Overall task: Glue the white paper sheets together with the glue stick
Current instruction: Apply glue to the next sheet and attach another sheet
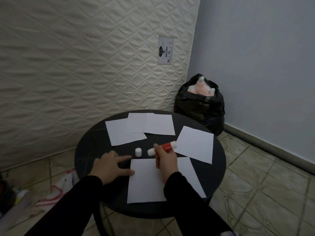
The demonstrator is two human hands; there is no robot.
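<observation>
Round dark table (88,155) in a corner, standing on tiled floor (255,193), a quilted mattress (85,65) propped upright behind it. Near edge: a white paper sheet (144,183) lying flat, overlapping a second sheet (190,174) that sticks out from under it on the right. Left hand (110,167) open and flat, fingers spread and relaxed – index stretched along the table toward the cap, thumb pressing on the near sheet's left edge. Right hand (164,160) hovering over the top of that same sheet, fingers curled round the glue stick (166,148), grasping its orange-red barrel; stick tilted nearly level, one white end pointing left, the other pointing right toward the single sheet (196,143) angled at the table's right side. Loose white cap (138,152) standing upright on the bare table, just beside the stick's left end, apart from the papers. Far side: three more sheets (141,126) fanned and overlapping one another. Beyond the table, in the corner against the pale blue wall (264,65) – a black plastic bag (199,106), open at the top, with something pink and white showing. Striped cloth (56,189) on the floor at left.
</observation>
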